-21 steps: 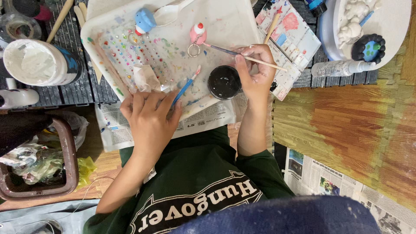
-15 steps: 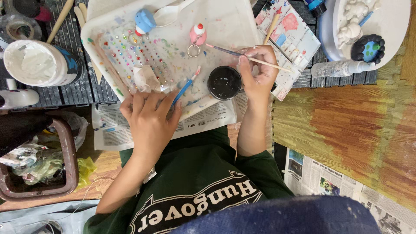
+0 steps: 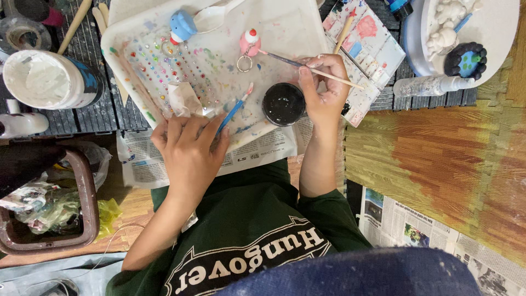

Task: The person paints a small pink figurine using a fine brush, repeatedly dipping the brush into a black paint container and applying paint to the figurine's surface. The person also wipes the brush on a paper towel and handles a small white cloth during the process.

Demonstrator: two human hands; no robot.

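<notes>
Fingers of the right hand (image 3: 324, 90) pinched a thin brush (image 3: 307, 66), its tip by the pink figure (image 3: 250, 41) on the white tray (image 3: 296, 33). The left hand (image 3: 189, 148) pinched a blue brush (image 3: 234, 108).

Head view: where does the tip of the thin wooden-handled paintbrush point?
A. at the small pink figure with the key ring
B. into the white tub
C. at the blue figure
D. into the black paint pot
A. The hand on the right of the picture holds the paintbrush with its tip at the pink figure on the white tray; the black paint pot sits below it, untouched.
</notes>
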